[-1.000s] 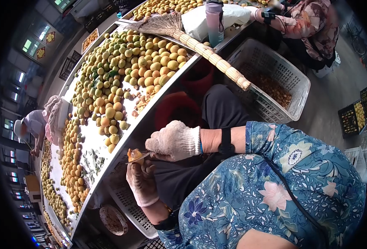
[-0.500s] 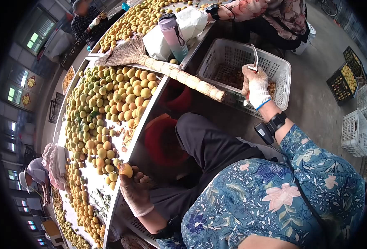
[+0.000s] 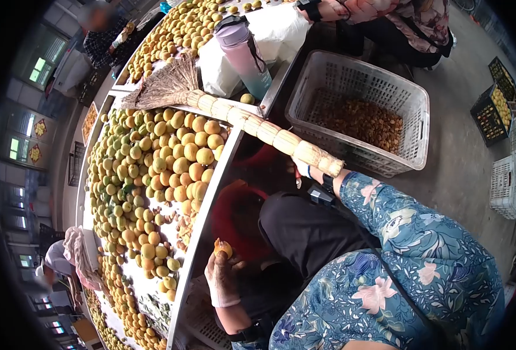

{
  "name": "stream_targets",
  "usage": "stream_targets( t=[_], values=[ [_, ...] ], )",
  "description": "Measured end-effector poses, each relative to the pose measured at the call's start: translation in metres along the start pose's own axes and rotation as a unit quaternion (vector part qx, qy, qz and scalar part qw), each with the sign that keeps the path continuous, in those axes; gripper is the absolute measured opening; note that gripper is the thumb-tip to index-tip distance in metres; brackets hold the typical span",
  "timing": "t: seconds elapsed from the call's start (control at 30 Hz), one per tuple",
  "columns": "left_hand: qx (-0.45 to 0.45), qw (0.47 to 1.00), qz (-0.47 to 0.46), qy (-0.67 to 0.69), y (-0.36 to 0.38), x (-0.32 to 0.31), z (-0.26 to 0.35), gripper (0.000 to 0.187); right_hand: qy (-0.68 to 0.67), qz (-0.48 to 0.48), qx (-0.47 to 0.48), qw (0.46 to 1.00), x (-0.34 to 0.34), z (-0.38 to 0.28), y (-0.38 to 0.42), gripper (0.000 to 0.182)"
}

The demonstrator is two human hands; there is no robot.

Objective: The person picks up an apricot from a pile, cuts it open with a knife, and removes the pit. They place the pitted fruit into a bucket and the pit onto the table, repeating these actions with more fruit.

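My left hand [image 3: 223,280], in a soiled white glove, grips an apricot [image 3: 223,248] whose top is cut or torn open. It is beside the table's metal rim, above my lap. My right hand [image 3: 302,168], also gloved, is mostly hidden behind the handle of a straw broom [image 3: 263,126]. Below that hand a bit of the red-handled curved knife [image 3: 298,182] shows; its blade is out of sight. Many yellow-green apricots [image 3: 170,157] cover the table near my left hand, with small torn scraps among them.
A white plastic crate [image 3: 409,134] holds brown scraps. A pink-and-teal bottle [image 3: 243,55] stands by a white bag [image 3: 214,67]. Under the table is a red bucket [image 3: 234,216]. Other people sit or bend around the tables. Stacked crates [image 3: 508,186] stand at right.
My right hand has moved from over the crate down and left, behind the broom handle. My left hand with the apricot has moved right, away from the table rim. The view has shifted.
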State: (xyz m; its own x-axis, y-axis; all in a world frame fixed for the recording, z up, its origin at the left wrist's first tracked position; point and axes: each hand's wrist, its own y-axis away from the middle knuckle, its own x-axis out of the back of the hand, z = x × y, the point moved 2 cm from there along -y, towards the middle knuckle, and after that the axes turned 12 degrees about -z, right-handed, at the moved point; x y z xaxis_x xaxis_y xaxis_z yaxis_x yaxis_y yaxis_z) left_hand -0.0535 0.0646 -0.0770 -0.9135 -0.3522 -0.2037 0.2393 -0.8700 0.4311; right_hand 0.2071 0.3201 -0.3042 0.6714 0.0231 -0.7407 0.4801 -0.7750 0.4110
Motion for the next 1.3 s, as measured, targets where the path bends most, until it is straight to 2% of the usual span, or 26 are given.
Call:
stream_targets(
  t=[0.07, 0.13, 0.33, 0.43, 0.73, 0.8, 0.9, 1.0, 1.07, 1.1, 1.13, 1.27, 1.3],
  values=[
    [-0.018, 1.0, -0.011, -0.011, -0.008, 0.008, -0.006, 0.058, -0.007, 0.007, 0.01, 1.0, 0.003, -0.002, -0.021, 0.016],
    [0.008, 1.0, 0.017, -0.021, -0.011, 0.016, -0.009, 0.062, -0.012, 0.011, 0.013, 1.0, -0.031, -0.022, -0.019, 0.016],
    [0.053, 0.997, 0.053, -0.035, -0.022, 0.016, -0.005, 0.064, -0.026, 0.027, -0.022, 0.999, 0.015, 0.026, -0.055, 0.016],
    [0.068, 0.996, 0.032, -0.043, -0.032, 0.009, 0.0, 0.065, -0.039, 0.046, -0.043, 0.997, 0.031, 0.05, -0.046, 0.016],
    [0.001, 0.995, -0.087, -0.047, -0.08, -0.024, 0.025, 0.059, -0.026, 0.08, -0.096, 0.992, 0.052, 0.058, -0.001, 0.018],
    [-0.011, 0.994, -0.088, -0.058, -0.087, -0.029, 0.022, 0.061, -0.016, 0.087, -0.112, 0.99, 0.059, 0.059, 0.013, 0.018],
    [-0.011, 0.991, -0.125, -0.046, -0.098, -0.047, 0.024, 0.071, -0.006, 0.103, -0.116, 0.988, 0.07, 0.044, 0.04, 0.019],
    [-0.019, 0.984, -0.172, -0.035, -0.1, -0.067, 0.032, 0.074, -0.054, 0.108, -0.129, 0.984, 0.044, 0.0, 0.08, 0.016],
    [-0.025, 0.977, -0.211, -0.029, -0.1, -0.081, 0.038, 0.075, 0.106, 0.173, -0.146, 0.968, 0.023, -0.02, 0.105, 0.015],
    [-0.028, 0.978, -0.204, -0.021, -0.099, -0.086, 0.039, 0.073, 0.153, 0.178, -0.149, 0.961, 0.015, -0.029, 0.121, 0.019],
    [-0.028, 0.98, -0.197, -0.013, -0.096, -0.09, 0.039, 0.07, 0.164, 0.202, -0.152, 0.953, 0.01, -0.033, 0.138, 0.025],
    [-0.039, 0.967, -0.254, 0.003, -0.079, -0.102, 0.043, 0.066, 0.175, 0.207, -0.152, 0.95, -0.022, -0.056, 0.199, 0.021],
    [-0.024, 0.971, -0.24, 0.009, -0.072, -0.104, 0.043, 0.063, 0.258, 0.158, -0.154, 0.941, -0.041, -0.063, 0.209, 0.02]
  ],
)
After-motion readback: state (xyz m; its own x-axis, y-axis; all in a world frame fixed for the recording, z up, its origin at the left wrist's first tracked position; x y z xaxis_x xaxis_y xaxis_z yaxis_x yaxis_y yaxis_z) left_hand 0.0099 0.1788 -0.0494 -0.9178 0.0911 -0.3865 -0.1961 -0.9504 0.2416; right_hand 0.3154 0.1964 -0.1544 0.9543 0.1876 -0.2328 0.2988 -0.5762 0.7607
